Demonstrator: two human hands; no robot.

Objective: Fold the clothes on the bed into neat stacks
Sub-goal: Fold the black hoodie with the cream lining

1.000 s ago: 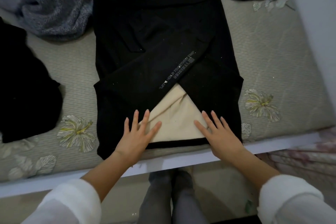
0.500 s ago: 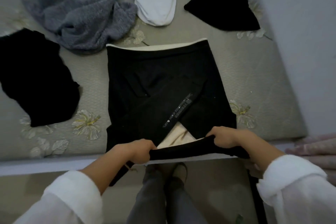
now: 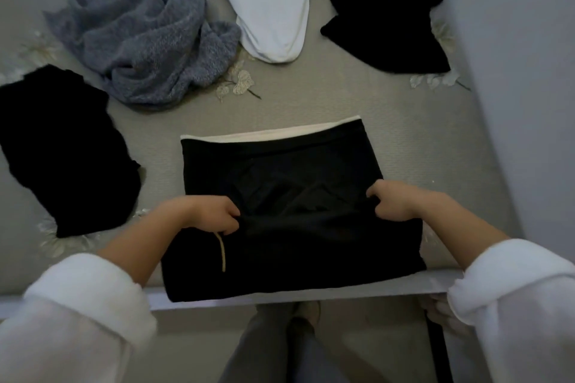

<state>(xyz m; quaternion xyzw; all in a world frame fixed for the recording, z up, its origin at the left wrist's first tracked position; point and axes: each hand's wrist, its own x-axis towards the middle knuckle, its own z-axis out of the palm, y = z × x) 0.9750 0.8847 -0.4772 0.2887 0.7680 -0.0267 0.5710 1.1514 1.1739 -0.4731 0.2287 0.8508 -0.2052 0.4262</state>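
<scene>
A black garment with a cream lining lies partly folded on the bed at its near edge. Its lower part is turned up over the middle, and a cream strip shows along its far edge. My left hand pinches the folded edge on the left side. My right hand pinches the same edge on the right. A thin tan cord hangs below my left hand.
Unfolded clothes lie around: a grey knit at the back left, a white garment at the back centre, a black garment at the back right, another black garment at the left. A wall borders the grey floral bed on the right.
My hands went from lying flat on the hem to gripping it, then carried it up and away from me, which folded the lower part over and hid the cream triangle and the printed sleeve.
</scene>
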